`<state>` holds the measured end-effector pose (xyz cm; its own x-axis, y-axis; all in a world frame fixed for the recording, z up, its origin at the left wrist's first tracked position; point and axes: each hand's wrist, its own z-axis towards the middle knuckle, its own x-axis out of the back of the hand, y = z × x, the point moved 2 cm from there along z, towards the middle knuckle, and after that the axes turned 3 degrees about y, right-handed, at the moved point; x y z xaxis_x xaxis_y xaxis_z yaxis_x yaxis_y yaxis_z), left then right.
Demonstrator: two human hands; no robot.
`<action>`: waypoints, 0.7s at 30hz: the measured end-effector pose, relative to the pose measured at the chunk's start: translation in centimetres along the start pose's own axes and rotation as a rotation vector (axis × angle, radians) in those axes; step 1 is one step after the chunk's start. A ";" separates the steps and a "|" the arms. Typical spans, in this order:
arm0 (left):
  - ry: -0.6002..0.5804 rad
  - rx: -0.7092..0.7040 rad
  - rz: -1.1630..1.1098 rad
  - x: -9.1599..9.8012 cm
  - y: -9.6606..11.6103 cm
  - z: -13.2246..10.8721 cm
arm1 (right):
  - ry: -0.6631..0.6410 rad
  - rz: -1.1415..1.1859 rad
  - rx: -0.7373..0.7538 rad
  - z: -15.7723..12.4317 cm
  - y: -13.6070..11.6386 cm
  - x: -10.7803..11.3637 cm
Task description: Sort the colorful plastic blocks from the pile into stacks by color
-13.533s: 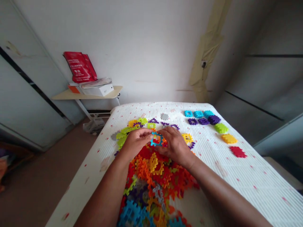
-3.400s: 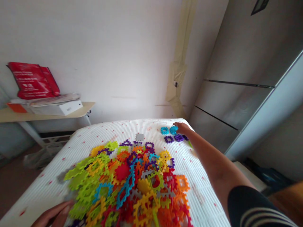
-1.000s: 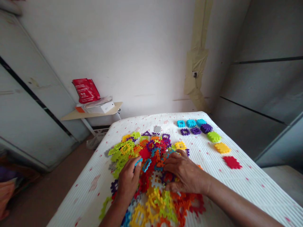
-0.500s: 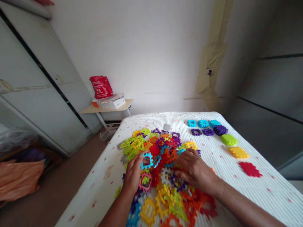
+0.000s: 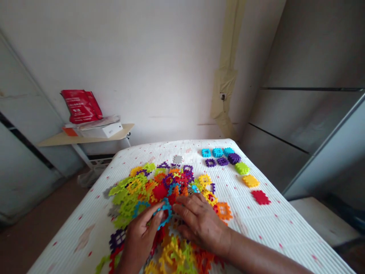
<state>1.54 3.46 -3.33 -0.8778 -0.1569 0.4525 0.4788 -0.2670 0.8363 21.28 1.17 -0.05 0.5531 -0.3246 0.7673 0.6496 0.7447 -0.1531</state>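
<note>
Printing on the red bag (image 5: 81, 106) is too small to read

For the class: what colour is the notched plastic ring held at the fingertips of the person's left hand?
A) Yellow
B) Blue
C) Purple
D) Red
B: the blue notched plastic ring sits between the fingertips of the left hand.
</note>
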 end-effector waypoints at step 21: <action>-0.075 0.217 -0.322 -0.6 0.6 -0.6 | 0.029 -0.052 -0.006 -0.2 -0.2 -1.2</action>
<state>2.42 2.85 -3.27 -0.9850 -0.0261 0.1706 0.1722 -0.0831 0.9816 20.63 1.31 -1.12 0.5337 -0.3795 0.7557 0.6805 0.7233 -0.1173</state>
